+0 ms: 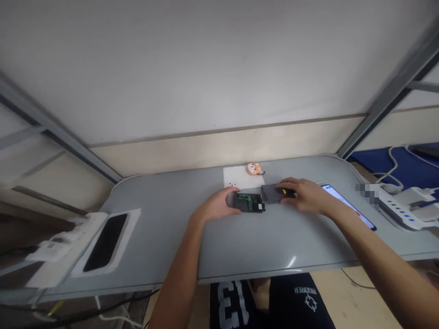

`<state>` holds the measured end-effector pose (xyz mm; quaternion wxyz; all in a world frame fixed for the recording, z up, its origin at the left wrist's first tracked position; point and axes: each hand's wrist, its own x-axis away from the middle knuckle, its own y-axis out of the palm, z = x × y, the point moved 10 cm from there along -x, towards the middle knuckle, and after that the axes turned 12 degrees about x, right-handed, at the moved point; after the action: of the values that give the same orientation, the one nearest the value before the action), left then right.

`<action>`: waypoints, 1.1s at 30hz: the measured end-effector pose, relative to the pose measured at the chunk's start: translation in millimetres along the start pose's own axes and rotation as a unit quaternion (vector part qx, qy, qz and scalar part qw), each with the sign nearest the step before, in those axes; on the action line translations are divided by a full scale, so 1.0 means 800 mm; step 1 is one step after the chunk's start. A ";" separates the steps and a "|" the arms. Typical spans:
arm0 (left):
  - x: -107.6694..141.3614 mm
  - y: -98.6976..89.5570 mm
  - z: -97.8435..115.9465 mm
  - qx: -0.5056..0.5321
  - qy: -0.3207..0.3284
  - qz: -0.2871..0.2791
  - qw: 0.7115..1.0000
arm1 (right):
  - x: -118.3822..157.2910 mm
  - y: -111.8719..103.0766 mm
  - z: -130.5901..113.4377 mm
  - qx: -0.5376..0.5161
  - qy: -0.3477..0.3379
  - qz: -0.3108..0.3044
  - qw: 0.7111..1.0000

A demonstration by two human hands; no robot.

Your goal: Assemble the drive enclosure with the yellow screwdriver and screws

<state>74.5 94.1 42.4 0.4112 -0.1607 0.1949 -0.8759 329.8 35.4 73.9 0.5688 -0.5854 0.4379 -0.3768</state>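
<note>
My left hand point(219, 204) grips the left end of a black device casing point(248, 209) between thumb and fingers. The casing lies on the grey table, and a green circuit board point(247, 198) shows inside it. My right hand point(305, 194) is closed on the right part of a flat dark grey cover point(270, 193), just right of the casing. A small black item with a yellow part point(284, 192) shows at the right fingers; its kind is unclear. Whether cover and casing touch, I cannot tell.
Behind the casing lies a white paper sheet point(236, 176) with tiny dark bits and an orange animal-face object point(254, 169). A lit phone point(348, 205) and a power strip point(398, 210) are at right. At left are a dark phone point(106, 242) and another power strip point(77, 246).
</note>
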 end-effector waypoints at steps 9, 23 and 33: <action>-0.005 0.002 0.011 -0.029 0.026 0.033 0.999 | -0.009 0.000 -0.044 -0.026 -0.025 0.008 0.999; -0.009 0.007 0.019 -0.062 0.023 0.061 0.996 | -0.026 0.014 -0.096 -0.026 -0.055 0.097 0.993; -0.001 0.013 0.035 -0.052 0.047 0.033 0.997 | -0.042 -0.069 -0.020 -0.348 0.099 0.392 0.846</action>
<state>94.5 82.9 61.9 0.4216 -0.1344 0.2644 -0.8569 307.9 59.9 131.9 0.3816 -0.4840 0.7875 -0.0008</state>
